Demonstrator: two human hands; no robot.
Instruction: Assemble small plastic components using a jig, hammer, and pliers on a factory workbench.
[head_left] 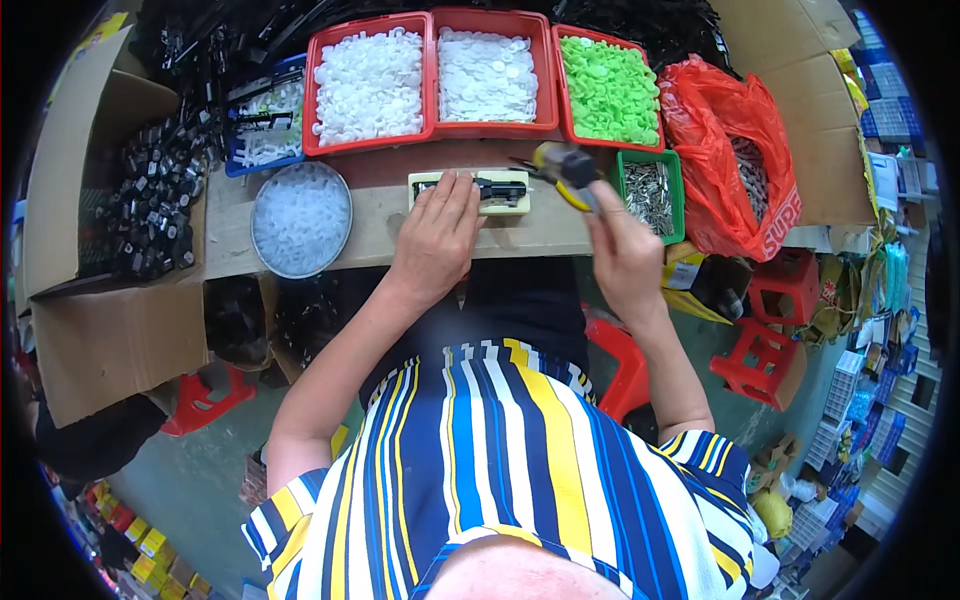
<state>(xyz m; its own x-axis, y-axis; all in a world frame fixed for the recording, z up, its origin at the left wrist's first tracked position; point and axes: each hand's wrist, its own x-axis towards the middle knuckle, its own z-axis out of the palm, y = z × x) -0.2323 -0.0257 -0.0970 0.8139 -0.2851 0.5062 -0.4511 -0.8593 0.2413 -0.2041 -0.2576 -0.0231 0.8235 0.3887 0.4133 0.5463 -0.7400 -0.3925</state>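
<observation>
On the table in front of me lies a cream block-shaped fixture with a slim black part set in it. My left hand rests over the fixture's left half, fingers stretched out flat and covering part of the black piece. To the right of the fixture, my right hand is closed around a yellow-and-black hand tool. Blur hides the tool's exact kind. Beside the right hand stands a green tray of small metal pins.
Red trays of white and green plastic pieces line the back. A round tub of translucent pieces and a blue tray stand left. Farther left is a carton of black parts. A red plastic bag sits at right.
</observation>
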